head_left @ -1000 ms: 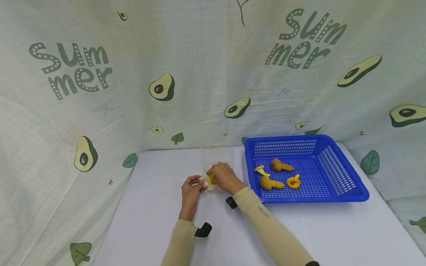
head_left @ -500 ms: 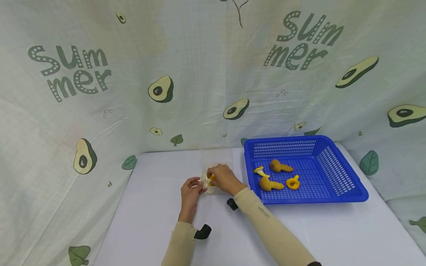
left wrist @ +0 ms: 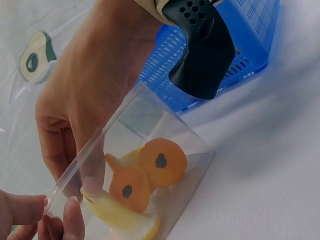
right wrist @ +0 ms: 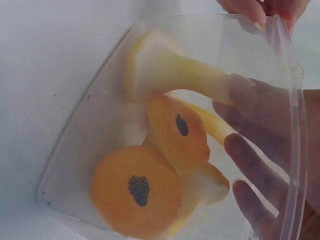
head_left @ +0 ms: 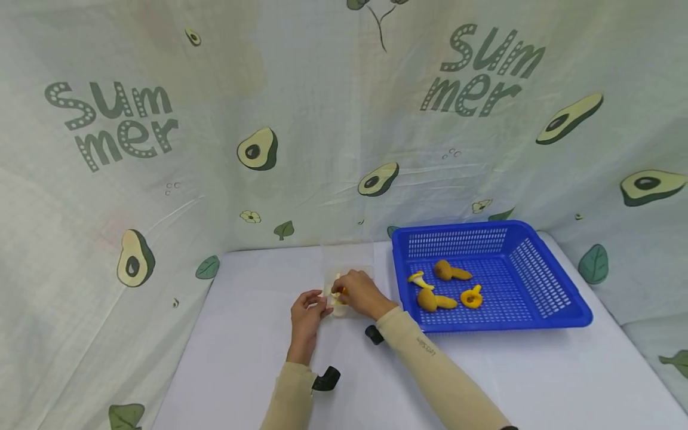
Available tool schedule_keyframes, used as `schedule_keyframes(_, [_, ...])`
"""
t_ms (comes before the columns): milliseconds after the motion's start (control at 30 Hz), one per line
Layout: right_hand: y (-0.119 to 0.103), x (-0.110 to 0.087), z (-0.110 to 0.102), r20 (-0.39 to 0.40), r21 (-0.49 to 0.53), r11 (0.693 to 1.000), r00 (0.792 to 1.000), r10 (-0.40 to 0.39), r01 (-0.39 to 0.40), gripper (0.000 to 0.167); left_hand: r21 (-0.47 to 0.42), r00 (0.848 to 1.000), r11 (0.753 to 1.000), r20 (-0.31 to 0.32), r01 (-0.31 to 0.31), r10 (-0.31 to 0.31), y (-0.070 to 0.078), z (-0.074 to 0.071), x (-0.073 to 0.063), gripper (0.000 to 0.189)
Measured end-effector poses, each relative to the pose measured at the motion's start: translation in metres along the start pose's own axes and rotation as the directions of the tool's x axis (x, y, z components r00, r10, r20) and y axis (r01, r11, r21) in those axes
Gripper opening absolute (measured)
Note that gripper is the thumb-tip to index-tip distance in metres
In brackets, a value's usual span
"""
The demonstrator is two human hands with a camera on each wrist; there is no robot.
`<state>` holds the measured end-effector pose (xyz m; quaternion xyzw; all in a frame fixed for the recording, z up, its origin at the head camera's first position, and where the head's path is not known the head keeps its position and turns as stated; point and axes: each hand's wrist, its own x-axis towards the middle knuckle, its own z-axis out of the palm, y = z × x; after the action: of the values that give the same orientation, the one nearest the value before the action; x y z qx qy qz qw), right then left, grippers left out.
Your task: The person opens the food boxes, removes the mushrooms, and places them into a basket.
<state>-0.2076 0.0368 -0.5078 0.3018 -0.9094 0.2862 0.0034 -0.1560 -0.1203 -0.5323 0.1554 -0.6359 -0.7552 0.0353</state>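
Observation:
A clear plastic box (head_left: 366,272) holds several toy mushrooms. At its near left corner my left hand (head_left: 307,315) pinches the box's rim between thumb and fingers, as the left wrist view confirms. My right hand (head_left: 363,294) reaches down inside the box. In the right wrist view, seen through the plastic, its thumb and fingertips (right wrist: 241,89) pinch the stem end of a pale yellow mushroom (right wrist: 165,70). Beside that mushroom lie two with orange caps: a tilted mushroom (right wrist: 175,132) and a larger-capped mushroom (right wrist: 112,187), each bearing a dark patch.
A blue perforated basket (head_left: 537,319) stands to the right of the box. Inside it are two brown mushrooms, a yellow mushroom (head_left: 420,279) and an orange ring-like mushroom (head_left: 471,297). A printed curtain (head_left: 301,89) hangs behind the white table (head_left: 242,358).
The head view has tilted up slightly, so everything sits a little lower. My right hand's fingers shift slightly inside the box, while my left hand keeps its hold on the rim.

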Motion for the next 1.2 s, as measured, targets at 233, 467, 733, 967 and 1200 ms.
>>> schedule_keyframes(233, [-0.002,-0.004,-0.003,-0.030,0.003,1.000,0.999,0.025,-0.025,0.012,-0.019,0.999,0.999,0.019,-0.037,0.037,-0.002,-0.001,-0.003,0.027])
schedule_keyframes(467, [-0.006,-0.010,-0.016,-0.125,-0.011,1.000,0.992,0.002,-0.003,0.011,-0.019,0.999,0.999,0.028,-0.042,0.043,-0.004,-0.001,-0.003,0.023])
schedule_keyframes(733, [-0.012,-0.021,-0.032,-0.163,0.100,0.994,0.986,0.048,-0.032,0.011,0.013,0.999,0.999,0.000,0.033,-0.033,-0.004,0.000,0.001,0.031])
schedule_keyframes(967, [-0.014,-0.030,-0.048,-0.221,0.129,0.991,0.973,0.068,-0.040,0.011,0.025,0.999,0.999,-0.024,0.035,-0.035,-0.004,0.001,0.001,0.028])
schedule_keyframes(1200, [-0.013,-0.048,-0.071,-0.319,0.130,0.991,0.946,0.064,-0.023,0.015,0.033,0.999,0.999,-0.026,0.039,-0.038,0.000,0.000,0.001,0.031])
